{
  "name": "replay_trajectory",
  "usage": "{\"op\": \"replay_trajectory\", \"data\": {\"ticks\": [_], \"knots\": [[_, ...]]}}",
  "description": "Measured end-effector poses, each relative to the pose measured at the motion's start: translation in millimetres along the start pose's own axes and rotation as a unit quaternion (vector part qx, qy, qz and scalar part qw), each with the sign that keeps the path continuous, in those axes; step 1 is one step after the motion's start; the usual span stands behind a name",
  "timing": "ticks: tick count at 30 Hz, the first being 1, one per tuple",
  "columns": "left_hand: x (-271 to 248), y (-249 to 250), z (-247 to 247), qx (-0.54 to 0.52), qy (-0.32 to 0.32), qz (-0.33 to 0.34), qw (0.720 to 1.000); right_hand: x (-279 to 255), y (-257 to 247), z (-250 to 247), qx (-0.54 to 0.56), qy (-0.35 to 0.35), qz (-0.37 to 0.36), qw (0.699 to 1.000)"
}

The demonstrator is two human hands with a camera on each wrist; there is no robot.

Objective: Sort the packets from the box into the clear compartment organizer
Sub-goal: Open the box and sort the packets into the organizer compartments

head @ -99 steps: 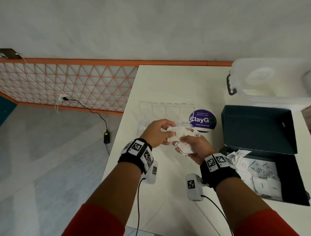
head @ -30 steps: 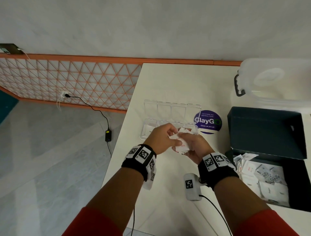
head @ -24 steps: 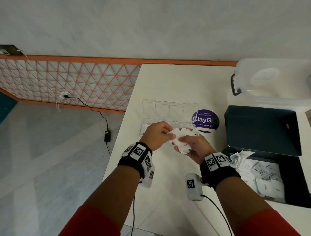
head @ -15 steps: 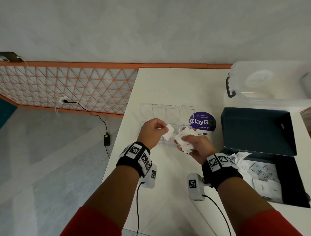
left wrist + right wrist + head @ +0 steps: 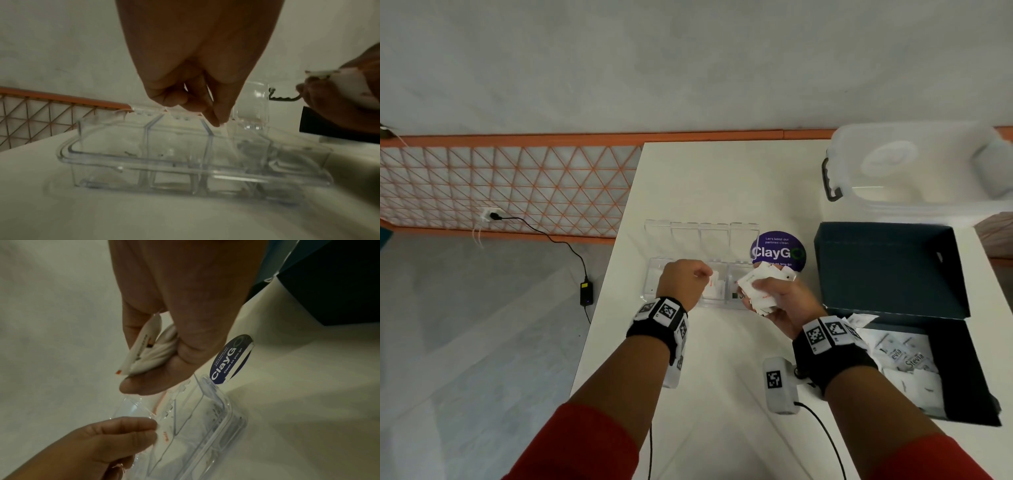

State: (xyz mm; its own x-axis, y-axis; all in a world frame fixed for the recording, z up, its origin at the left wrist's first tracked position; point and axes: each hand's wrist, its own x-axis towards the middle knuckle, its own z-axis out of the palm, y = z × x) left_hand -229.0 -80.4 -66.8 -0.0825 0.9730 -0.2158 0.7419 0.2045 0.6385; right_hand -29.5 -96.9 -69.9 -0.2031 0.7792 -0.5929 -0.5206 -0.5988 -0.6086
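A clear compartment organizer (image 5: 654, 291) lies on the white table with its lid (image 5: 702, 236) folded back. My left hand (image 5: 707, 274) is over its third compartment from the left and pinches one white packet (image 5: 715, 287) with red print, whose lower end is down inside that compartment. The wrist views show the same pinch (image 5: 214, 121), with the packet (image 5: 164, 436) at the organizer's (image 5: 218, 425) rim. My right hand (image 5: 753, 291) grips a bundle of white packets (image 5: 756, 277) just right of the organizer (image 5: 164, 160). The dark box (image 5: 893, 274) on the right holds several more packets (image 5: 904, 359).
A purple ClayGo sticker (image 5: 777, 251) lies between organizer and box. A lidded clear storage tub (image 5: 911, 171) stands at the back right. The table's left edge (image 5: 606, 308) is close to my left wrist. A cable and adapter (image 5: 586, 296) lie on the floor.
My left hand pulled one packet out of the bundle in my right hand, then carried it left and down into the organizer. The right hand kept its bundle and stayed nearly still.
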Motion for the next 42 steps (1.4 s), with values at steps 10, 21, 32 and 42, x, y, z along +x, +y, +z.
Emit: {"op": "replay_trajectory", "data": {"ticks": [10,21,32,42], "knots": [[8.4,1.2,17.8,0.231,-0.044,0.104,0.966,14.0,1.8,-4.2,-0.003,0.005,0.01,1.0],[7.3,-9.5,17.0,0.237,-0.014,0.134,0.962,9.3,2.1,2.7,-0.018,0.001,0.01,1.0],[-8.3,13.6,1.7,-0.061,-0.034,0.113,0.991,1.7,5.8,8.1,0.012,-0.025,0.04,0.999],[-14.2,23.7,-15.7,-0.195,-0.081,0.029,0.977,-5.8,13.8,13.2,-0.018,-0.039,-0.009,0.999]]}}
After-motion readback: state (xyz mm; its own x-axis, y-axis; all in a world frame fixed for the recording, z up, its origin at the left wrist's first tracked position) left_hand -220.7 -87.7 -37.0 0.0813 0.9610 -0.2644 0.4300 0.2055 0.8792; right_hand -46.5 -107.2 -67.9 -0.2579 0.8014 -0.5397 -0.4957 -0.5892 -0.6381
